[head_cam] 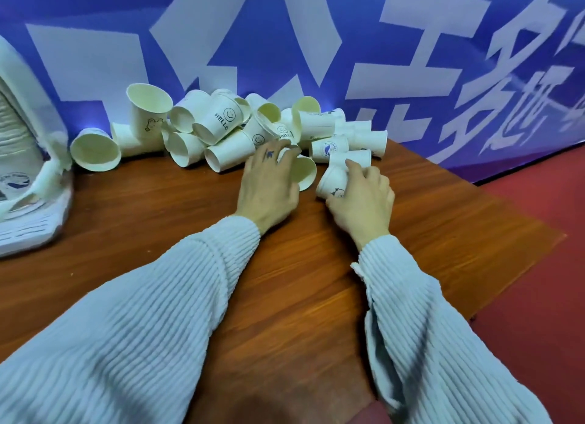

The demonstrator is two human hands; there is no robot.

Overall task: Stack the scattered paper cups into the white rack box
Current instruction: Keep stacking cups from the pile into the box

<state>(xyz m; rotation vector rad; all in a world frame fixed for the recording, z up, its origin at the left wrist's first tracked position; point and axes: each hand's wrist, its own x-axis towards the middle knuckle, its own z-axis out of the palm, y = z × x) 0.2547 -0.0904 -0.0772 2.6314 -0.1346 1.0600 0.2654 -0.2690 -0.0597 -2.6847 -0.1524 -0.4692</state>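
A heap of white paper cups [218, 124] lies on its sides along the far edge of the brown wooden table [285, 297], against the blue banner. My left hand [269, 183] reaches into the heap, its fingers curled over a cup [305, 171] whose mouth faces right. My right hand [361, 198] grips a short nested stack of cups [334, 179] with a bear print, lying tilted. The white rack box [28, 170] stands at the far left edge, with stacked cups inside it.
The blue banner with large white characters [316, 43] rises right behind the heap. The table's right corner [560, 233] ends over a red floor [538, 297]. Bare wood lies between me and the cups.
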